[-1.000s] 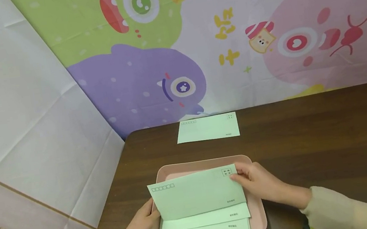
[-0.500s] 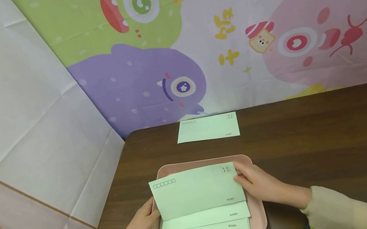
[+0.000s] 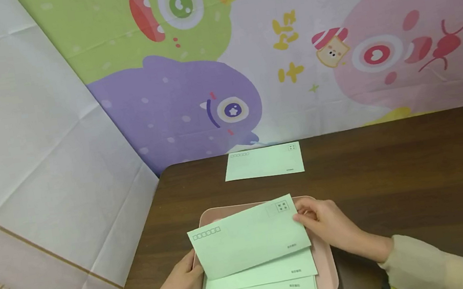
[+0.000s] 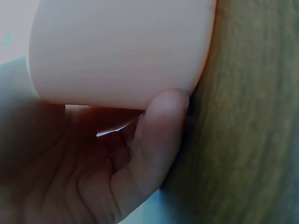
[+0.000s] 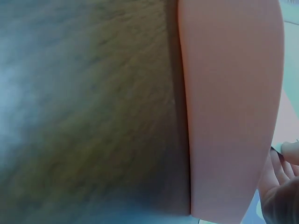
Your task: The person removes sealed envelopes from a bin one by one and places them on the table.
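A pale green envelope (image 3: 249,238) with printed boxes slants over the pink tray (image 3: 328,269), its right end turned up toward the back. My right hand (image 3: 334,226) pinches that end at the stamp corner between thumb and fingers. Beneath it, more green envelopes (image 3: 272,273) lie fanned in the tray. My left hand (image 3: 178,285) grips the tray's left side; in the left wrist view a fingertip (image 4: 166,105) presses the outer wall. The right wrist view shows the tray's side wall (image 5: 229,107), with part of the right hand (image 5: 282,189) at the frame's edge.
A single green envelope (image 3: 262,162) lies flat at the back of the dark wooden table (image 3: 418,177), close to the cartoon-printed backdrop (image 3: 299,120). A white panel (image 3: 57,139) stands along the left side of the table.
My right hand has raised the top envelope's right end and shifted it slightly toward the back, so it tilts more and uncovers more of the envelope below. The left hand stays at the tray's side.
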A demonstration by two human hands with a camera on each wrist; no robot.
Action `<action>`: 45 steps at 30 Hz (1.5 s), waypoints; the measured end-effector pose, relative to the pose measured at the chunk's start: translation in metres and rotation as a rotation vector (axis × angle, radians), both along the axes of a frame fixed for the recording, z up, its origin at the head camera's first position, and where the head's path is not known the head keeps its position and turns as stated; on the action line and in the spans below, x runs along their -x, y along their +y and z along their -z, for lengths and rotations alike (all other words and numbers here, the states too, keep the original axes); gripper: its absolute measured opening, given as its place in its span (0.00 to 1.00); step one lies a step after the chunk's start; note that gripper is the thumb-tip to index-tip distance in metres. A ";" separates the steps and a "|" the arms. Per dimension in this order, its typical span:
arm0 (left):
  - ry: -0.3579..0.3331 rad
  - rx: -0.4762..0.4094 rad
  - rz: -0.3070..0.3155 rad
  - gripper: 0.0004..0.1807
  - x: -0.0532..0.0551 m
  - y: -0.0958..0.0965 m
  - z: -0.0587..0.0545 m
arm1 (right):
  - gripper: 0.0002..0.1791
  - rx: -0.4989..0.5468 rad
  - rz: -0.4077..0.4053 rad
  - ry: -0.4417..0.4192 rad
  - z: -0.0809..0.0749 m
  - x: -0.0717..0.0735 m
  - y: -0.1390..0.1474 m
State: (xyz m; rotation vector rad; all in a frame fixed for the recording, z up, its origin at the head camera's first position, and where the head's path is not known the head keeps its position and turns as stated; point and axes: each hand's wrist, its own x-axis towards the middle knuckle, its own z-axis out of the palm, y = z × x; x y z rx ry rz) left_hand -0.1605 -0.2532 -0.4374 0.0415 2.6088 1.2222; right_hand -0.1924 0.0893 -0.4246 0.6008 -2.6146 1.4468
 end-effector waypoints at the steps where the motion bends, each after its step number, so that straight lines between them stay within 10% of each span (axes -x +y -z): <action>1: -0.003 -0.004 0.003 0.25 0.000 0.000 0.000 | 0.04 0.003 0.015 0.002 -0.001 0.001 0.000; 12: -0.032 -0.024 0.031 0.24 0.000 -0.002 0.000 | 0.07 0.150 0.166 -0.086 -0.003 0.016 0.001; 45: -0.028 -0.047 0.067 0.23 0.000 -0.006 0.001 | 0.13 0.192 0.235 -0.220 -0.010 0.055 0.015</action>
